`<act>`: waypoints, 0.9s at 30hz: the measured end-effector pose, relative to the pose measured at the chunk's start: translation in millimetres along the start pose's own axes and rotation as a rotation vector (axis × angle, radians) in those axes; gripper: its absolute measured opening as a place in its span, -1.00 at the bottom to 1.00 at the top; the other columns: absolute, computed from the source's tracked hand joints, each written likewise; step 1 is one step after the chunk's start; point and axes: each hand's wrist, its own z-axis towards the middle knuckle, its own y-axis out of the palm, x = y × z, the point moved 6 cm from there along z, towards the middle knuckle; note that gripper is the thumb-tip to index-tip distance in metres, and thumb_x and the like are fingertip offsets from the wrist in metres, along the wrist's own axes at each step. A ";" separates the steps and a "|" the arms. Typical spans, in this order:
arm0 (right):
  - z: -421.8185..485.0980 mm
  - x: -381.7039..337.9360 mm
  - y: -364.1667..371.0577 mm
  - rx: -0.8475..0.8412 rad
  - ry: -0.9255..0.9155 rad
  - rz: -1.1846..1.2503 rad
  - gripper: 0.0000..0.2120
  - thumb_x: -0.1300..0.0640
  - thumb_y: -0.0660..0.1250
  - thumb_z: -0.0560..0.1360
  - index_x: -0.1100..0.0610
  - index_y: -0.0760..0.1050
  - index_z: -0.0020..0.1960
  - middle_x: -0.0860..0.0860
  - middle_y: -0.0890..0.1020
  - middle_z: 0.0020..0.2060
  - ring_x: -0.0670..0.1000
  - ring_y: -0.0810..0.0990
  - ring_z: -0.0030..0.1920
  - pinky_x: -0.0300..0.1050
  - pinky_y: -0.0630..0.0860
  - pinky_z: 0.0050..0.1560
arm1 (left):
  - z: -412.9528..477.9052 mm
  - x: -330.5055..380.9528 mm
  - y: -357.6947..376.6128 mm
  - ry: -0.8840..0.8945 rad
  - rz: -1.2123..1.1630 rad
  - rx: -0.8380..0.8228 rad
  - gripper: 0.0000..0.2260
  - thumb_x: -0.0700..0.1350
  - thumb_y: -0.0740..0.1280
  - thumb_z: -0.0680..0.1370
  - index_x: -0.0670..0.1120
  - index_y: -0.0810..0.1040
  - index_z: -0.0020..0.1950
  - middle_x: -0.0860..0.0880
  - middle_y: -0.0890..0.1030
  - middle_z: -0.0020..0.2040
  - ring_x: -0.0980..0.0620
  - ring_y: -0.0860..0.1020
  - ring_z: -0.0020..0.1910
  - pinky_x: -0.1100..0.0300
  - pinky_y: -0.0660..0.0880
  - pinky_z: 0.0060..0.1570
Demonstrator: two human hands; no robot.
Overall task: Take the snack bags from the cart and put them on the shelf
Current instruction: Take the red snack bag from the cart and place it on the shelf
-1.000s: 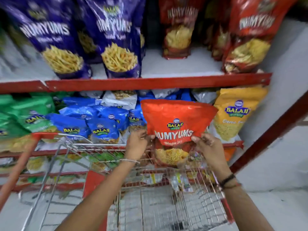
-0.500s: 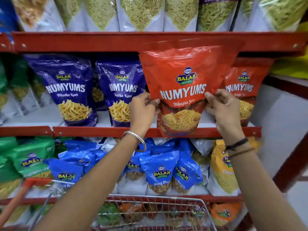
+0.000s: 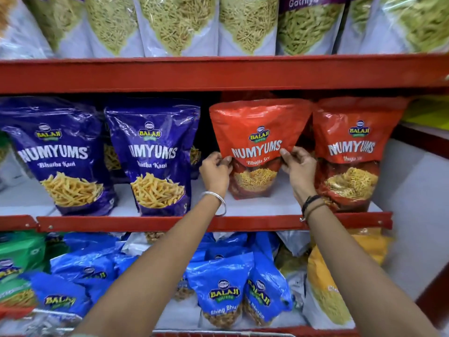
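Red bag point(image 3: 257, 147): stood upright on the middle shelf point(image 3: 255, 205), pinched at both side edges about halfway up; its base seemed to rest on the shelf board, though the hands hid part of it.
Left hand point(image 3: 215, 171): closed on the bag's left edge, thumb on the front, fingers curled behind; a silver bangle point(image 3: 215, 201) sat on the wrist.
Right hand point(image 3: 300, 167): closed on the bag's right edge, thumb tip over the end of the printed name; dark bands point(image 3: 312, 205) circled the wrist.
Second red bag point(image 3: 352, 152): upright just to the right of the held one, nearer the shelf's front lip.
Purple bags point(image 3: 153, 156): two upright at the front, left of the red bag, with a gap between.
Top shelf: a row of pale bags point(image 3: 175, 23) with green-yellow contents.
Lower shelf: blue bags point(image 3: 223, 288) heaped loosely, a yellow bag point(image 3: 332, 288) at the right, green bags point(image 3: 17, 254) at the left.
Cart point(image 3: 218, 333): only a strip of its wire rim showed at the bottom edge.
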 end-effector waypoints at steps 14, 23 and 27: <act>-5.4 56.7 12.4 -0.226 0.388 -0.151 -0.16 -0.48 -0.09 0.32 0.01 0.26 0.41 0.07 0.41 0.38 0.10 0.38 0.37 0.14 0.32 0.39 | -17.2 -35.6 15.1 -0.088 0.284 -0.493 -0.58 0.44 -0.14 0.38 0.56 -0.01 0.25 0.07 0.17 0.52 -0.08 0.25 0.43 -0.18 0.25 0.41; -36.1 47.1 -3.7 -0.200 0.469 0.012 -0.21 -0.39 -0.11 0.43 0.17 0.29 0.37 0.15 0.39 0.38 0.12 0.38 0.35 0.23 0.31 0.40 | -46.9 -22.9 -9.8 -0.195 0.179 -0.497 -0.50 0.21 -0.27 0.51 0.21 0.01 0.45 -0.11 0.23 0.49 -0.15 0.26 0.44 -0.04 0.25 0.39; -54.0 38.0 -11.8 -0.216 0.481 -0.047 -0.07 -0.46 -0.09 0.32 0.21 0.26 0.40 0.20 0.33 0.42 0.18 0.34 0.39 0.25 0.32 0.38 | -67.0 -12.4 -18.4 -0.222 0.234 -0.543 -0.29 0.34 -0.21 0.30 0.21 0.02 0.45 -0.16 0.19 0.50 -0.20 0.24 0.44 -0.02 0.23 0.40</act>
